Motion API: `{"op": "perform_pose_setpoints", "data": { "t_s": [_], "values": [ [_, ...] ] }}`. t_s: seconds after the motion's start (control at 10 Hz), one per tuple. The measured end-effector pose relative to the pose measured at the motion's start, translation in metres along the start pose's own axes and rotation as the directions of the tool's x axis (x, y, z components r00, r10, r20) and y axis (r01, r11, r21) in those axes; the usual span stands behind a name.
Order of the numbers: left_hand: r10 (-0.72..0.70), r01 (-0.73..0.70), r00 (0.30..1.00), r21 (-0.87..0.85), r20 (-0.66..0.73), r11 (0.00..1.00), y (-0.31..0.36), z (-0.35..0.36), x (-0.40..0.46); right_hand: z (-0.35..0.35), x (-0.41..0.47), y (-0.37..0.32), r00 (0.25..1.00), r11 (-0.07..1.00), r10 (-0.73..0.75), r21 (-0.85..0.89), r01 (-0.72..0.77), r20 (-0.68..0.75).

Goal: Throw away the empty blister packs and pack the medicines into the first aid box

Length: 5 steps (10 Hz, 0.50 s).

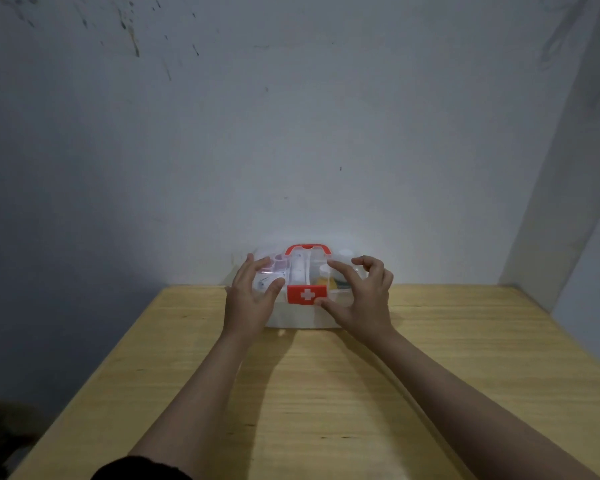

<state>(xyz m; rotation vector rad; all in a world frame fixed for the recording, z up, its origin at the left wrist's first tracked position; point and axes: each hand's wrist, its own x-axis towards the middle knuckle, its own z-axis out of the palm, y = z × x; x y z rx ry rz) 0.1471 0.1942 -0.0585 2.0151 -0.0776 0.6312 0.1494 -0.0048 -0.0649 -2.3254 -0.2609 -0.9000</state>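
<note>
From my seat, nearest the camera is bare wooden table (326, 393), with both forearms reaching forward across it. At their ends the hands flank the first aid box (303, 315), which sits at the far edge of the table against the grey wall (291, 133).

My left hand (248, 299) lies flat on the left half of the clear lid, fingers spread and loosely curved, clamping nothing that I can see. My right hand (359, 296) is half open, thumb low beside the red latch (306, 294) with its white cross, fingers arched over the right half of the lid. It seems to be touching rather than gripping, though blur makes this uncertain.

The box's long axis runs left to right, its latch facing me, the red handle (308, 249) behind it. Both hands are about equally near, but the right thumb is closest to the latch. Blurred contents show through the lid. I see no blister packs on the table, so I judge the packing nearly done.
</note>
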Motion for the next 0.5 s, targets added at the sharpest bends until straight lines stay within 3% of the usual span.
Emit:
{"op": "perform_pose_setpoints", "data": {
  "t_s": [0.3,0.4,0.5],
  "values": [
    [0.012,-0.012,1.0,0.038,-0.005,0.999,0.001,0.003,-0.002,0.002,-0.001,0.004,0.998,0.994,-0.055,-0.094,0.052,-0.028],
    [-0.042,0.042,0.999,0.024,-0.001,0.999,0.012,0.003,-0.002,-0.003,-0.001,-0.005,0.996,0.996,-0.073,-0.055,0.071,-0.049],
    [-0.124,0.123,0.992,-0.044,-0.014,0.991,0.008,0.002,-0.012,-0.033,0.013,-0.027,0.94,0.986,-0.022,0.15,0.078,-0.341]
  ]
}}
